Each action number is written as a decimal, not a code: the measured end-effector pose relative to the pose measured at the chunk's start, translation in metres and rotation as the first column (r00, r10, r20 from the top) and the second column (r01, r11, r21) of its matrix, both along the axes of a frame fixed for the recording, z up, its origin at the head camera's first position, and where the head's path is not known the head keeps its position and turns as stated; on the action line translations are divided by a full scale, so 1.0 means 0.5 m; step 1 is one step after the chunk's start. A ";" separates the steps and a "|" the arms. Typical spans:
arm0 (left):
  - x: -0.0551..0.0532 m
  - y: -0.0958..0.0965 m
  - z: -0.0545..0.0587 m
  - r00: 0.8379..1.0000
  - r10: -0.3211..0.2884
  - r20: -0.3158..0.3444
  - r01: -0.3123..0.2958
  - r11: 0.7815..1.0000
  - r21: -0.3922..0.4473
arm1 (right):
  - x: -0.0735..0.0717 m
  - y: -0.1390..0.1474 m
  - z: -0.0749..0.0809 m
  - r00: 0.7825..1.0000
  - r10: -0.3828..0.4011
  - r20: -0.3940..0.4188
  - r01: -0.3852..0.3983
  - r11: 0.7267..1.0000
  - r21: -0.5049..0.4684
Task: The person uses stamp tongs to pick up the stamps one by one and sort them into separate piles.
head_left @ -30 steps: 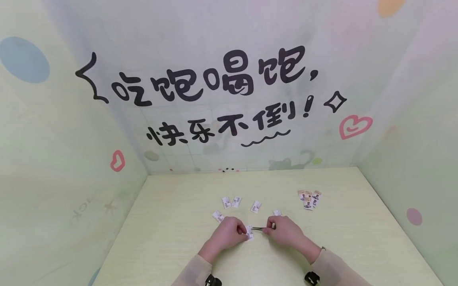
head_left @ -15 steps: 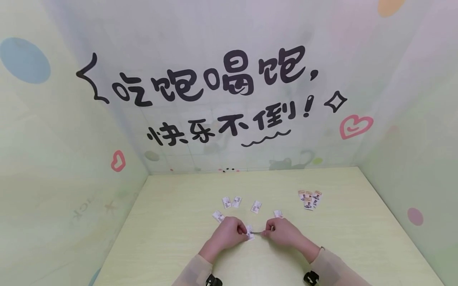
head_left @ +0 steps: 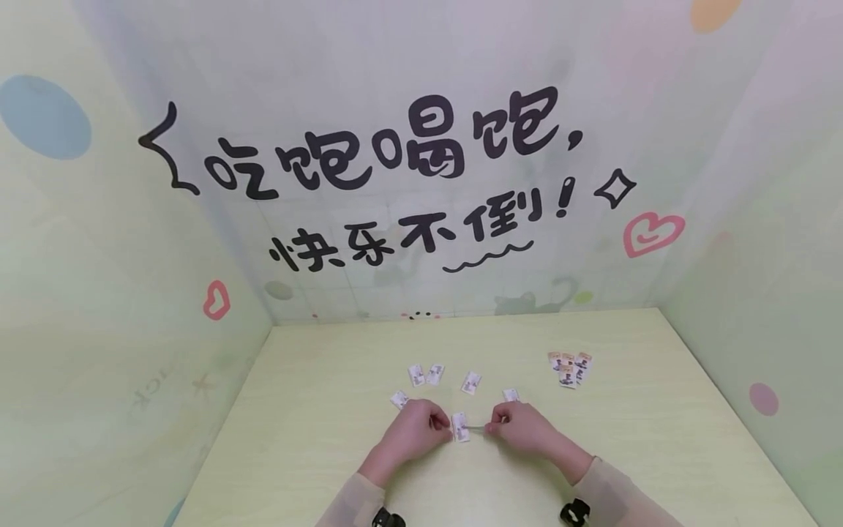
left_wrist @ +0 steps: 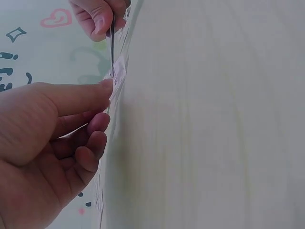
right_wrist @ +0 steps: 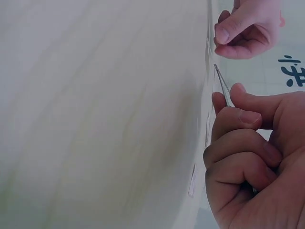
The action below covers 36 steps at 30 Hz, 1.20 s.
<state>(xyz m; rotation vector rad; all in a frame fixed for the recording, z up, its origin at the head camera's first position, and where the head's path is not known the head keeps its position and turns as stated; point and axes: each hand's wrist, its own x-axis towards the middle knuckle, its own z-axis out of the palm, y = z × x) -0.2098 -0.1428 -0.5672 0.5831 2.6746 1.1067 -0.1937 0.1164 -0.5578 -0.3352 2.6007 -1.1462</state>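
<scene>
Boxed in on three sides by pale walls (head_left: 369,51), with black Chinese lettering (head_left: 429,238), pastel spots (head_left: 45,117) and pink hearts (head_left: 650,236), around a light yellowish desk (head_left: 316,380), softly lit.

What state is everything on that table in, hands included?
Left hand: fingers bent, beside the middle card; whether it pinches anything is unclear
Right hand: gripping the tweezers
Tweezers: tips together or nearly so, at the middle card
Middle card: between the hands
Scattered pale cards: lying apart, one partly hidden
Orange-topped cards: overlapping
</scene>
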 end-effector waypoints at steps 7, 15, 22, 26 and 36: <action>-0.010 -0.044 0.003 0.995 0.093 -0.032 -0.093 0.996 0.009 | 0.002 0.012 0.010 0.999 -0.022 0.028 0.024 0.999 -0.044; -0.019 -0.116 -0.007 0.967 0.236 -0.099 -0.235 0.972 0.021 | -0.002 0.036 0.009 0.996 -0.073 0.046 0.075 0.996 -0.053; -0.021 -0.163 -0.014 0.933 0.339 -0.120 -0.338 0.941 0.033 | -0.008 0.062 0.011 0.994 -0.098 0.055 0.102 0.992 -0.073; -0.022 -0.178 -0.012 0.921 0.365 -0.134 -0.364 0.931 0.032 | -0.007 0.076 0.013 0.992 -0.114 0.058 0.118 0.989 -0.088; -0.032 -0.177 -0.008 0.925 0.364 -0.107 -0.364 0.931 0.022 | -0.009 0.118 0.007 0.982 -0.174 0.067 0.181 0.977 -0.110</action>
